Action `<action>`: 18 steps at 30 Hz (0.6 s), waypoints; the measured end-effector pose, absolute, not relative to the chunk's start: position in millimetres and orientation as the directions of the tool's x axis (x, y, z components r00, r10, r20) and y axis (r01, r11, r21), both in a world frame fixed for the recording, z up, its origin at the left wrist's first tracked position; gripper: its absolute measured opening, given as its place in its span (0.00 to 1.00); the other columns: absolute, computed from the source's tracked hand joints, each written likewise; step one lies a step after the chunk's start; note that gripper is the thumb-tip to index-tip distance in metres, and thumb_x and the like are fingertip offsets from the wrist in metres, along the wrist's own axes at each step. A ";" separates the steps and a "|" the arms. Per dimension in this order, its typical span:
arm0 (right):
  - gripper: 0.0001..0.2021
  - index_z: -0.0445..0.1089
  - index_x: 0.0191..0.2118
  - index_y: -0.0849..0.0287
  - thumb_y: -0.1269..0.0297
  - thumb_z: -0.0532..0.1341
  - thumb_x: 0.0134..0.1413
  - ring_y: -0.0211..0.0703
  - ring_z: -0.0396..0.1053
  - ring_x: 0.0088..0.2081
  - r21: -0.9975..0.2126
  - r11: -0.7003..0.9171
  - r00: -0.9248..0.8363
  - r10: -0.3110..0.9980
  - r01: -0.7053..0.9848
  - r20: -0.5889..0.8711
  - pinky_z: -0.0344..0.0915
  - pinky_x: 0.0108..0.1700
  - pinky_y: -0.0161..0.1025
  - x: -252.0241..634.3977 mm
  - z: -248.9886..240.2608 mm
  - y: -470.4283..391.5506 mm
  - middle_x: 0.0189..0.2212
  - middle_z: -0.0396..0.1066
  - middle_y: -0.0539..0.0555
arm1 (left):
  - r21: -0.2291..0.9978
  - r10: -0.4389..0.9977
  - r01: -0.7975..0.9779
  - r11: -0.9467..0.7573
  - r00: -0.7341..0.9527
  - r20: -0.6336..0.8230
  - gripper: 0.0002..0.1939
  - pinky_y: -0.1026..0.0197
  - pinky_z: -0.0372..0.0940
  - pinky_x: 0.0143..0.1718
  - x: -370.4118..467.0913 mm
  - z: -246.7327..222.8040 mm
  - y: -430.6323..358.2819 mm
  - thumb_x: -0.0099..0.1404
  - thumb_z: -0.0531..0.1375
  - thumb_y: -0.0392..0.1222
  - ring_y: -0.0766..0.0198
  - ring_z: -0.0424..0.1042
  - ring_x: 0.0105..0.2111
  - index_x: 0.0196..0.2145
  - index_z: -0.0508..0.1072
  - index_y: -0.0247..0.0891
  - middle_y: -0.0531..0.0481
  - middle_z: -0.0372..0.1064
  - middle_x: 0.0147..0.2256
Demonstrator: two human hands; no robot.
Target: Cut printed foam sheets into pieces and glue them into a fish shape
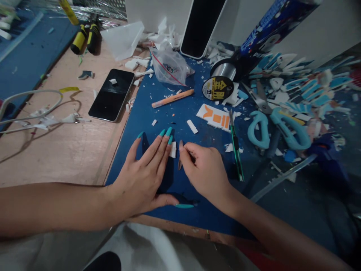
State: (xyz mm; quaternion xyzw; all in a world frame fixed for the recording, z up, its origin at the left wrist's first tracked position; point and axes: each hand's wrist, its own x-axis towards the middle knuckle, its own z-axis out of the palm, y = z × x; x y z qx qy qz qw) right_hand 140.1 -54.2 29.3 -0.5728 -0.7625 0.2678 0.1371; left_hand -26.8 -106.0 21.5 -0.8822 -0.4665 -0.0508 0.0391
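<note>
My left hand lies flat on the blue mat with its fingers stretched out and its thumb apart. Its fingertips touch or nearly touch the left edge of a small white piece. Just right of that piece, my right hand pinches a thin flat blade that stands on or close to the mat. Another white strip lies farther back. A green cutter rests to the right of my right hand, near a white card with orange shapes.
Behind lie an orange pen, a zip bag and a wire spool. Blue-handled scissors and foam scraps spread at right. A black phone lies at left; another phone leans at the back.
</note>
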 end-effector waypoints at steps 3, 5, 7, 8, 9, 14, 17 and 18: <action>0.19 0.56 0.19 0.57 0.61 0.50 0.61 0.34 0.55 0.15 -0.578 0.204 -0.305 0.949 0.790 -0.082 0.43 0.24 0.37 140.6 29.1 -54.7 0.12 0.58 0.47 | -0.023 0.816 0.825 -0.565 0.563 0.132 0.50 0.37 0.44 0.59 -26.8 21.1 -105.9 0.65 0.31 0.69 0.44 0.52 0.63 0.60 0.57 0.19 0.30 0.51 0.62; 0.19 0.55 0.19 0.57 0.61 0.50 0.61 0.33 0.54 0.15 -0.597 0.199 -0.304 0.949 0.777 -0.079 0.43 0.23 0.37 140.8 29.4 -54.8 0.11 0.56 0.47 | -0.024 0.814 0.823 -0.567 0.565 0.137 0.50 0.37 0.44 0.59 -26.9 20.7 -105.6 0.65 0.31 0.69 0.44 0.52 0.63 0.60 0.58 0.19 0.30 0.51 0.62; 0.20 0.53 0.19 0.57 0.59 0.51 0.62 0.33 0.54 0.14 -0.622 0.181 -0.298 0.950 0.762 -0.089 0.44 0.23 0.36 141.1 30.2 -54.6 0.10 0.55 0.46 | -0.023 0.811 0.822 -0.570 0.567 0.144 0.49 0.37 0.43 0.60 -27.2 20.7 -105.2 0.65 0.31 0.69 0.44 0.53 0.62 0.60 0.58 0.19 0.31 0.51 0.62; 0.20 0.52 0.18 0.57 0.59 0.51 0.62 0.33 0.54 0.14 -0.633 0.171 -0.296 0.950 0.755 -0.096 0.44 0.22 0.36 141.3 30.8 -54.4 0.10 0.54 0.46 | -0.023 0.810 0.820 -0.571 0.568 0.148 0.49 0.38 0.43 0.60 -27.4 20.9 -104.9 0.65 0.31 0.69 0.44 0.53 0.62 0.60 0.58 0.19 0.31 0.51 0.62; 0.21 0.52 0.18 0.57 0.58 0.51 0.62 0.33 0.54 0.14 -0.642 0.164 -0.294 0.950 0.749 -0.101 0.44 0.22 0.36 141.5 31.3 -54.3 0.09 0.54 0.46 | -0.021 0.809 0.820 -0.572 0.568 0.151 0.49 0.38 0.43 0.60 -27.7 21.1 -104.7 0.65 0.31 0.69 0.44 0.53 0.62 0.60 0.59 0.19 0.31 0.52 0.62; 0.20 0.54 0.19 0.57 0.59 0.51 0.62 0.34 0.56 0.14 -0.627 0.185 -0.283 0.957 0.757 -0.060 0.46 0.22 0.35 142.8 32.2 -55.8 0.10 0.57 0.47 | -0.022 0.800 0.813 -0.582 0.577 0.164 0.49 0.37 0.44 0.58 -28.4 21.8 -103.3 0.65 0.32 0.69 0.43 0.55 0.61 0.59 0.60 0.17 0.29 0.54 0.61; 0.19 0.56 0.19 0.57 0.60 0.51 0.62 0.34 0.58 0.15 -0.600 0.196 -0.278 0.959 0.776 -0.047 0.47 0.22 0.35 143.5 31.9 -57.1 0.11 0.58 0.47 | -0.024 0.799 0.812 -0.583 0.578 0.164 0.50 0.37 0.45 0.57 -28.1 21.2 -103.0 0.65 0.32 0.69 0.42 0.55 0.61 0.59 0.59 0.17 0.28 0.53 0.61; 0.19 0.56 0.19 0.57 0.60 0.51 0.61 0.34 0.58 0.15 -0.592 0.196 -0.275 0.960 0.782 -0.046 0.47 0.22 0.35 143.7 31.7 -57.3 0.11 0.58 0.47 | -0.023 0.800 0.813 -0.582 0.577 0.164 0.50 0.36 0.45 0.57 -28.1 21.0 -103.1 0.65 0.32 0.69 0.42 0.55 0.61 0.59 0.59 0.17 0.28 0.53 0.61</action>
